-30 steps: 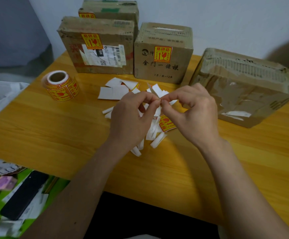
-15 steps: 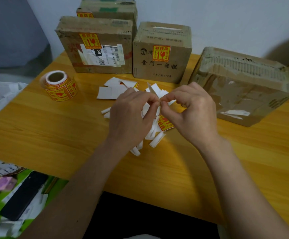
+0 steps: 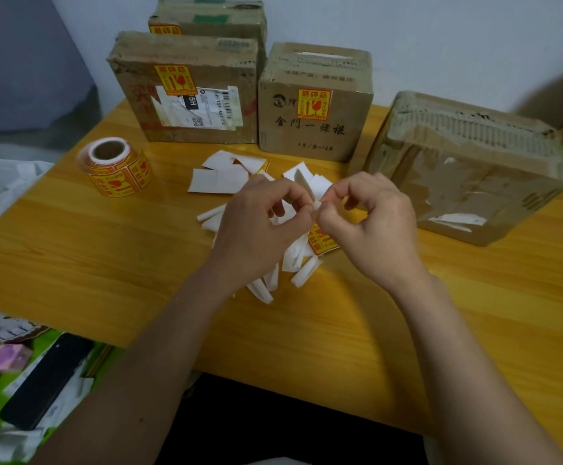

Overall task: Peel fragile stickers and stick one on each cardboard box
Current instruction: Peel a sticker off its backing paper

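My left hand (image 3: pixel 256 226) and right hand (image 3: pixel 370 223) pinch one sticker (image 3: pixel 322 238) at frame centre, above a pile of white backing scraps (image 3: pixel 219 179). Four boxes (image 3: pixel 313 102) line the top; three show stickers. One roll (image 3: pixel 115 167) stands upper left.

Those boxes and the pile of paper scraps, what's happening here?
A person is labelling boxes with fragile stickers. Both hands, left and right, pinch one sticker above the backing scraps, picking at its edge. Three boxes already carry stickers; the box on the right shows none. The sticker roll stands to the left.
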